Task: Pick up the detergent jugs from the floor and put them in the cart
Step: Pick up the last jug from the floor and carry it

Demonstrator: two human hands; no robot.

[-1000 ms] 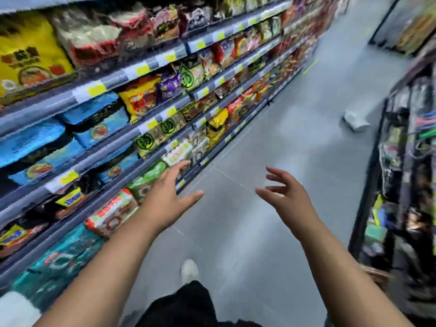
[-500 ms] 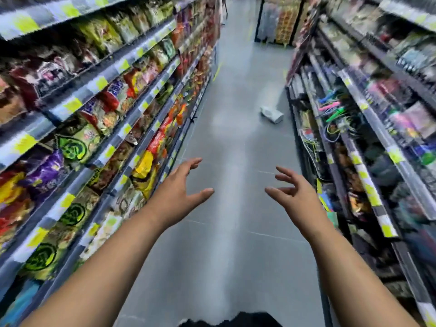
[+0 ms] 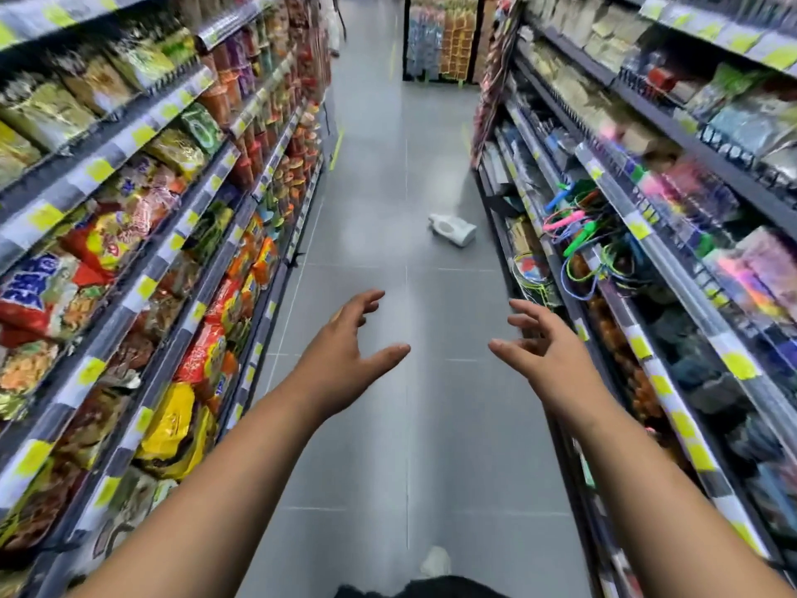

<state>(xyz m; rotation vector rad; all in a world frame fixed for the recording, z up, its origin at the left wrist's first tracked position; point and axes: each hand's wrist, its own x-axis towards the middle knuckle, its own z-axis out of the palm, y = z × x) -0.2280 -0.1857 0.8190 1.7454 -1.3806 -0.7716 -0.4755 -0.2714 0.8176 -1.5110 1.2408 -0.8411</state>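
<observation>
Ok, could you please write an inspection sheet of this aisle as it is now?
Surface: grey tiled floor.
Job's things: one white detergent jug lying on its side by the right shelves; no cart seen.
Clutter: nothing seen.
Hands: left hand and right hand held out, open, holding nothing.
Cables: coloured cords hanging on the right shelves.
Surroundings: snack packets on the left shelves; a display rack at the aisle's end.

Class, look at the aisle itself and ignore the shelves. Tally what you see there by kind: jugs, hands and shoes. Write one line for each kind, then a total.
Jugs: 1, a white detergent jug lying on the floor
Hands: 2, left hand and right hand, both holding nothing
Shoes: 1, a white shoe
Total: 4
</observation>
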